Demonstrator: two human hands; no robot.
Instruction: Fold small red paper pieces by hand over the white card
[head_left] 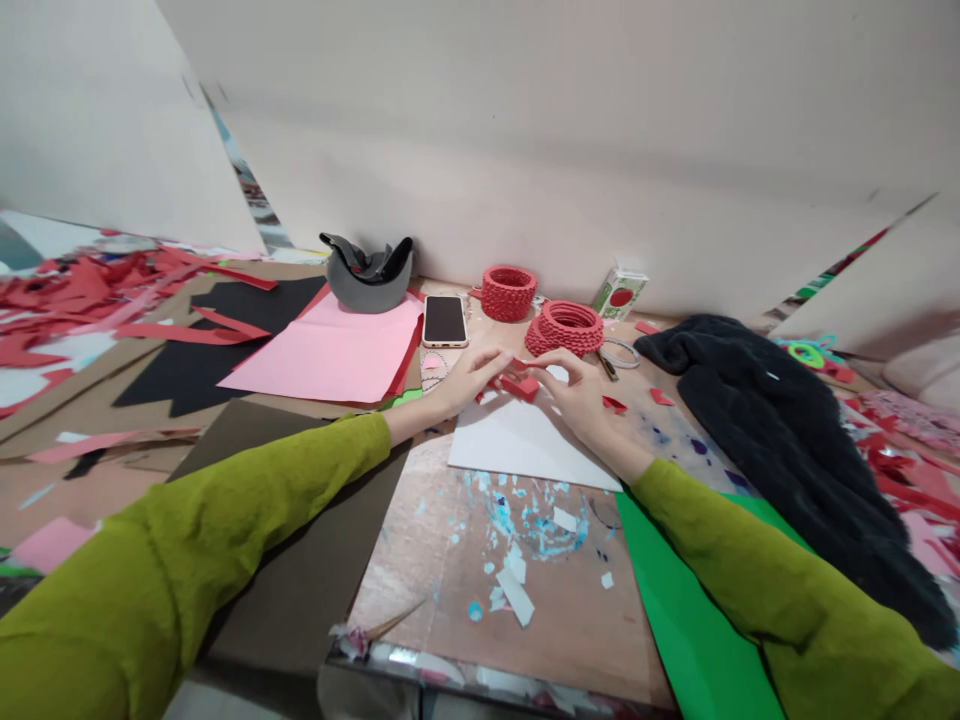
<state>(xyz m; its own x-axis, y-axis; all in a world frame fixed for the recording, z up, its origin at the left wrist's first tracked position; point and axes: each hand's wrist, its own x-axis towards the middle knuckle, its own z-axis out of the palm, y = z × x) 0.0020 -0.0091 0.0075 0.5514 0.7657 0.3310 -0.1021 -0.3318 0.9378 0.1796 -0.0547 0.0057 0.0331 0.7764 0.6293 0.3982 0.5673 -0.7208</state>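
Over a white sheet (525, 445) on the table, my left hand (472, 378) and my right hand (577, 395) come close together. A small red paper strip (531, 364) runs between their fingertips, and both hands seem to pinch it. Just below lies a folded red paper piece (521, 387), partly hidden by the fingers. Behind the hands are a coiled ring of folded red paper (565, 328) and a taller red paper ring (509, 293). Right of my right hand, small red folded scraps (615, 404) lie on the wood.
A phone (445, 321), a grey cap (370, 275) and pink paper (330, 350) are at left. A small carton (621, 290) stands by the wall. Dark fuzzy cloth (780, 430) and green paper (675, 580) lie at right. White scraps (516, 595) litter the front.
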